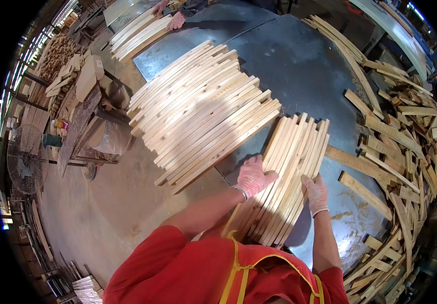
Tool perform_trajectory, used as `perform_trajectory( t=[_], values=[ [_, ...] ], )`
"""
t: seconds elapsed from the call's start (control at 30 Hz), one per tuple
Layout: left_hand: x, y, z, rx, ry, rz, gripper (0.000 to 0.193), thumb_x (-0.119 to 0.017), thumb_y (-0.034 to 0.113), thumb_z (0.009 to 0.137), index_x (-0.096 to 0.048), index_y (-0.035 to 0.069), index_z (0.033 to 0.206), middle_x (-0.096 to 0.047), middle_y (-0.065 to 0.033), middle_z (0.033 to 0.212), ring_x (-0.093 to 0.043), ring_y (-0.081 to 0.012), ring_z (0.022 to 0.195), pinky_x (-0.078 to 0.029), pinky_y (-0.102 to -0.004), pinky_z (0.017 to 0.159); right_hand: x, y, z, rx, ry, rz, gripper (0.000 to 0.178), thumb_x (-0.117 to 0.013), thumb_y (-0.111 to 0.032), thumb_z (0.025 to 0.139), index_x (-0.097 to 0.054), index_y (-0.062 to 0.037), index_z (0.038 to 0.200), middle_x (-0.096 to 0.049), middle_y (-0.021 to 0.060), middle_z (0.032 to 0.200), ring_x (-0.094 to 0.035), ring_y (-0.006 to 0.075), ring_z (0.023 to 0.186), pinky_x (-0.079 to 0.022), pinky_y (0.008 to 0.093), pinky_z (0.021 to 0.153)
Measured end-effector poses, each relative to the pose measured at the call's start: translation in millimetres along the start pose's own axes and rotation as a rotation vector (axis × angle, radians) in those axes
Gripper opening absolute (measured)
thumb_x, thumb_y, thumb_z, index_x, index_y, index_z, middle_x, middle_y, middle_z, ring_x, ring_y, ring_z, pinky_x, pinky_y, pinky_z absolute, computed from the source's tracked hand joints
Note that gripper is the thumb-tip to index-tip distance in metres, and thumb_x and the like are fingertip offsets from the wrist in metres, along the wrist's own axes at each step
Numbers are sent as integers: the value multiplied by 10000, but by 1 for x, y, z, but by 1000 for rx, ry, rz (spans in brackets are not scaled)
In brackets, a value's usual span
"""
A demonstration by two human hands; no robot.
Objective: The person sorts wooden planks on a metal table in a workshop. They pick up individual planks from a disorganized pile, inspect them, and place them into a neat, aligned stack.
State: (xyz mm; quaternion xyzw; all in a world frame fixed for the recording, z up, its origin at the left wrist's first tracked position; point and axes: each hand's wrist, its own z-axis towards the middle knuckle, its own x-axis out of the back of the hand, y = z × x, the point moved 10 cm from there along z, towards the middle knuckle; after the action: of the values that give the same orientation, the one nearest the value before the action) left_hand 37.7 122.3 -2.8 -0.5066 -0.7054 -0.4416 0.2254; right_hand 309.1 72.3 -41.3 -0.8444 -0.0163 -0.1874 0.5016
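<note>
A bundle of pale wooden strips lies side by side in front of me, jutting over the near edge of the metal table. My left hand, in a pinkish knit glove, grips the bundle's left side, thumb over the top and fingers partly hidden behind the edge. On the opposite side, my right hand holds the right edge, its thumb on the top faces. Their far ends are slightly uneven. Just beyond and to the left lies a wider row of similar strips, its ends staggered.
Loose offcuts heap along the table's right side. At the far left, a co-worker's gloved hand rests at another row of strips. A floor fan and a wooden stand occupy the left.
</note>
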Motion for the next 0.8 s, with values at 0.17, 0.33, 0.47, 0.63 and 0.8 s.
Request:
perform_trajectory(
  t=[0.17,0.33,0.47,0.63,0.8],
  values=[
    [20,3,-10,68,-2,-381,1021,-748,535,845,-364,-25,1608,-452,-256,1577,-494,-410,1443,-412,-433,1215,-15,-11,-2,-46,-90,575,729,-762,-153,924,-447,26,1556,-591,212,1463,-580,342,1322,-458,423,1133],
    [120,69,-46,-268,289,-445,984,-785,478,823,-399,-26,1576,-492,-271,1503,-535,-454,1359,-459,-482,1157,44,-165,-72,185,135,413,941,-825,-220,917,-288,32,1647,-481,226,1574,-455,345,1453,-361,428,1242],
    [217,121,-114,-731,624,-592,1037,-839,467,781,-387,8,1593,-527,-283,1437,-556,-485,1294,-481,-526,1094,114,-251,-138,556,440,367,931,-856,-387,884,-393,-12,1600,-565,155,1449,-518,245,1339,-383,404,1181],
    [222,97,-146,-1015,832,-609,1049,-854,405,793,-341,24,1626,-536,-283,1454,-578,-470,1282,-487,-515,1080,100,-262,-198,698,426,279,776,-783,-267,970,-389,-1,1583,-544,164,1475,-515,271,1366,-442,407,1160],
    [129,15,-91,-982,608,-330,963,-772,308,843,-282,70,1638,-488,-212,1542,-504,-404,1403,-402,-492,1172,9,-136,-189,361,259,202,695,-734,-295,981,-446,-11,1547,-579,175,1444,-544,301,1356,-481,431,1134]
  ],
)
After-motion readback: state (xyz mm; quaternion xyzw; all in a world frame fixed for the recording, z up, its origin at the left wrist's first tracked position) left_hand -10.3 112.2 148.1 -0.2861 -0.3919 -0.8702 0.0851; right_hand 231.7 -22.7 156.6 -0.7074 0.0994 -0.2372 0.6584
